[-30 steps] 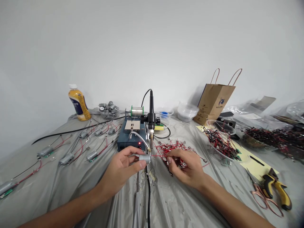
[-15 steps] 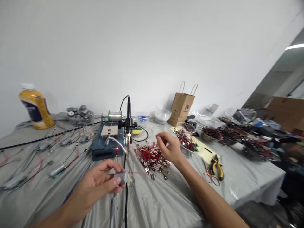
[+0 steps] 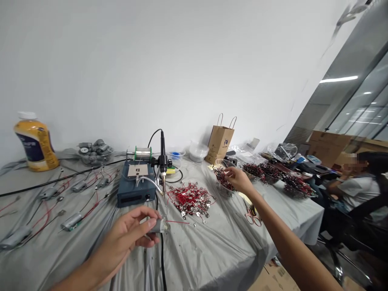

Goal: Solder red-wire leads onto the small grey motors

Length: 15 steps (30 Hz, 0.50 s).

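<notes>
My left hand (image 3: 135, 232) is closed around a small grey motor (image 3: 155, 227), held low over the cloth. A single red wire (image 3: 178, 222) runs out to the right from the motor's end. My right hand (image 3: 239, 180) is over a clear plastic bowl (image 3: 226, 193) of short red and black wires (image 3: 220, 174), its fingertips bent together at the pile. What sits between those fingertips is too small to make out. Between my hands lies a heap of red wires with metal tabs (image 3: 190, 200). A soldering iron (image 3: 163, 161) stands upright in its holder, tip down, beyond the motor.
The blue soldering station (image 3: 136, 188) carries a solder spool (image 3: 143, 153). Wired motors (image 3: 72, 221) lie at left, near a yellow bottle (image 3: 36, 141). Scissors (image 3: 253, 218), a paper bag (image 3: 220, 143) and more wire bowls (image 3: 295, 186) are at right. A person (image 3: 360, 184) sits beyond.
My right hand has moved right and away from me, from beside the red wire heap to the bowl of wires. The view has turned right; my left hand still holds the motor.
</notes>
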Motion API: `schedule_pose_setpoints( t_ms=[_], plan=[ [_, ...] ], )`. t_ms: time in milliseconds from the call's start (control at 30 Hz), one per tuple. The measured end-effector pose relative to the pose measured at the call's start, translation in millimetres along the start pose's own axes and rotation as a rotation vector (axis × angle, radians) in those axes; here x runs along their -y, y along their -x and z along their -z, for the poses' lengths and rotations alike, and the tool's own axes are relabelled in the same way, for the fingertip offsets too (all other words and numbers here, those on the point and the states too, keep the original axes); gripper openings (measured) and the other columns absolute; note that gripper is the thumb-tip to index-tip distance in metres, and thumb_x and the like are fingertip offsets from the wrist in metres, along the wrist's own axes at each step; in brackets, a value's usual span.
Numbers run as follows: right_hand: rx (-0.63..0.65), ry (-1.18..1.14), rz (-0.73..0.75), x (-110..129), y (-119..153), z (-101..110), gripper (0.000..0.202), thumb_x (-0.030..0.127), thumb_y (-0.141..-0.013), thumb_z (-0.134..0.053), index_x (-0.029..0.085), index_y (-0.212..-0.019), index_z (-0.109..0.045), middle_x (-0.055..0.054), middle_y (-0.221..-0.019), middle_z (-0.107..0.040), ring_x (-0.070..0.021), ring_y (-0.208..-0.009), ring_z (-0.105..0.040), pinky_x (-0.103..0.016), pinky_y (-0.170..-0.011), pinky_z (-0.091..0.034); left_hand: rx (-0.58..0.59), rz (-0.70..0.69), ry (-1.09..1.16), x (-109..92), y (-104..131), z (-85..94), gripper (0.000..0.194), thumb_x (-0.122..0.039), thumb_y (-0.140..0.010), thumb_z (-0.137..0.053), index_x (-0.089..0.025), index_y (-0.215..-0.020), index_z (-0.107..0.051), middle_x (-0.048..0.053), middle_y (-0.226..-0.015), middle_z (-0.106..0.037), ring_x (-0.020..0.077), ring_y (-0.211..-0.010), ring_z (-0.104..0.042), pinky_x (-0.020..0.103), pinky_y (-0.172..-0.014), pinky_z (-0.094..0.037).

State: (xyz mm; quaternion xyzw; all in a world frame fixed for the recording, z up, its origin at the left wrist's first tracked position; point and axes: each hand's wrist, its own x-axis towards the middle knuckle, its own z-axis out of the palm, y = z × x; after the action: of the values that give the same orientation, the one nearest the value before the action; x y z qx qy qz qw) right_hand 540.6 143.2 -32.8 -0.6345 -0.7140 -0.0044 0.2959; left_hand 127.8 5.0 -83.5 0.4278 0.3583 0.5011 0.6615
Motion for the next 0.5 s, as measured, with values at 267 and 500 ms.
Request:
schedule_pose_setpoints(
  t_ms=[267,500],
  plan=[
    [-0.170,0.101,0.025,2.6,-10.2,27.1,0.024,0.024,-0.089,-0.056,0.021,-0.105,-0.074,-0.007,-0.101,-0.075,-0.0213,-0.087,-0.069,-0.029,-0.078,-0.049,0.062,0.028,-0.046,-0.2,-1.4,7.1,0.026,-0.042,-0.080,-0.079,-0.020,-0.090,-0.068,0.000,-0.107,-0.063,0.0126,-0.070,-0.069,0.021,-0.061,-0.056],
    [-0.230,0.151,0.066,3.5,-15.6,29.5,0.021,0.026,-0.089,-0.056,0.021,-0.100,-0.073,-0.007,-0.099,-0.075,-0.0213,-0.085,-0.067,-0.028,-0.075,-0.047,0.085,0.044,-0.042,-1.0,0.2,5.7,0.026,-0.042,-0.080,-0.079,-0.020,-0.090,-0.069,-0.001,-0.102,-0.061,0.0120,-0.070,-0.067,0.020,-0.060,-0.056]
  ],
)
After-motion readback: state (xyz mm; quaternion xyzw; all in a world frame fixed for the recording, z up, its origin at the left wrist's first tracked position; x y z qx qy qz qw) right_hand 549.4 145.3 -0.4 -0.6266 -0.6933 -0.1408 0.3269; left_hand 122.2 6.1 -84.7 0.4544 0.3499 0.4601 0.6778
